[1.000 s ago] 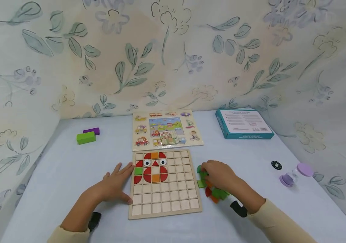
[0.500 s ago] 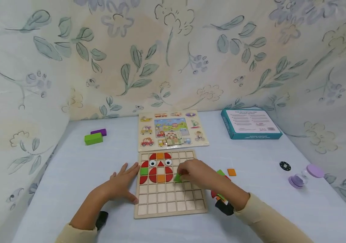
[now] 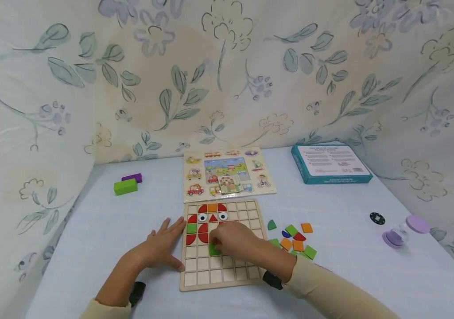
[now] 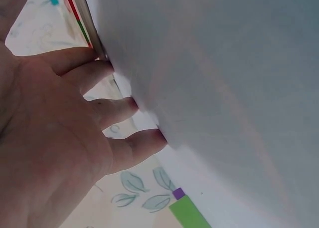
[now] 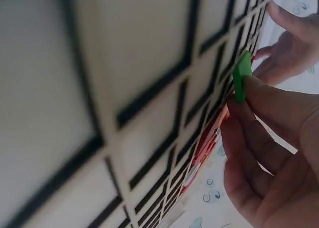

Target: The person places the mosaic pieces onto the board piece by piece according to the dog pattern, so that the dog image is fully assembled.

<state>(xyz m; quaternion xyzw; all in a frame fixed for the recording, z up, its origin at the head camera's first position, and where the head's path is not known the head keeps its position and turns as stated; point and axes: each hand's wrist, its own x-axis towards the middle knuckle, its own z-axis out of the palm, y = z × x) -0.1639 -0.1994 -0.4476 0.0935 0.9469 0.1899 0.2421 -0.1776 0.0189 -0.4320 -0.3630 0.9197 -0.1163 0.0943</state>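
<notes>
My right hand [image 3: 238, 240] pinches a green square tile [image 3: 214, 250] between thumb and fingers, low over the wooden grid board [image 3: 203, 278]. In the right wrist view the green tile [image 5: 242, 74] stands tilted against the grid at the fingertips. Red, orange, green and eye-printed pieces [image 3: 202, 217] fill several cells at the board's upper left; my right hand covers part of them. My left hand [image 3: 156, 251] has its fingers spread, with index finger and thumb at the board's left edge. In the left wrist view this hand [image 4: 65, 108] holds nothing.
Loose green, orange, red and blue tiles [image 3: 298, 245] lie right of the board. Behind it is a picture puzzle board [image 3: 191, 195] with a small card [image 3: 230, 184]. Around them are a teal box [image 3: 332, 164], green and purple blocks [image 3: 126, 186], a black disc [image 3: 377, 218] and an hourglass [image 3: 395, 238].
My right hand has come from the loose tiles onto the board with a green tile, then further left below the red pieces. My left hand stays at the board's edge.
</notes>
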